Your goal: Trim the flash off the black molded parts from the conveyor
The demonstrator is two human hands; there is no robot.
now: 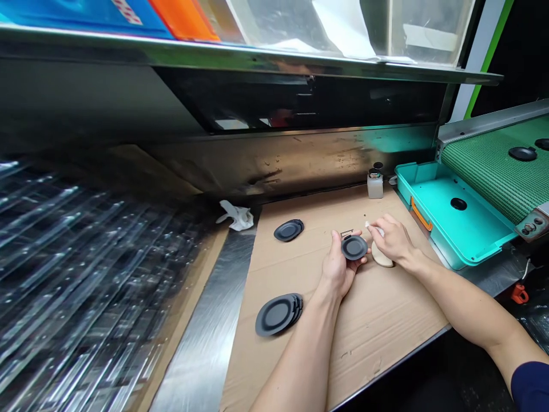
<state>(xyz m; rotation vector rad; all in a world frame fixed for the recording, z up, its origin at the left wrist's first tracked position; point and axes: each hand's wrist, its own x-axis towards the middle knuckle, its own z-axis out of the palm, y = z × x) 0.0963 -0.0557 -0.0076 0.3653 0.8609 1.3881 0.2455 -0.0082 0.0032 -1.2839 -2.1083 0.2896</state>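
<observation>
My left hand (339, 264) is closed round the edge of a black round plastic part (354, 248) with a raised rim, its flat face turned up. Just to the right, my right hand (391, 237) pinches a small white scrap (368, 225) between thumb and fingers; what the scrap is made of is unclear. Partly hidden under that hand, a round cream pad (381, 256) lies on the cardboard. Left of my hands are two overlapping piles of similar black parts, a farther pile (288, 230) and a nearer pile (278, 316).
Cardboard (300, 274) covers the worktop. A small bottle (375, 186) stands at the back. On the right, a turquoise tray (465, 260) holds a black part beside a green conveyor belt (493, 154). Clear plastic trays (86, 286) fill the left; a white glove (238, 216) lies nearby.
</observation>
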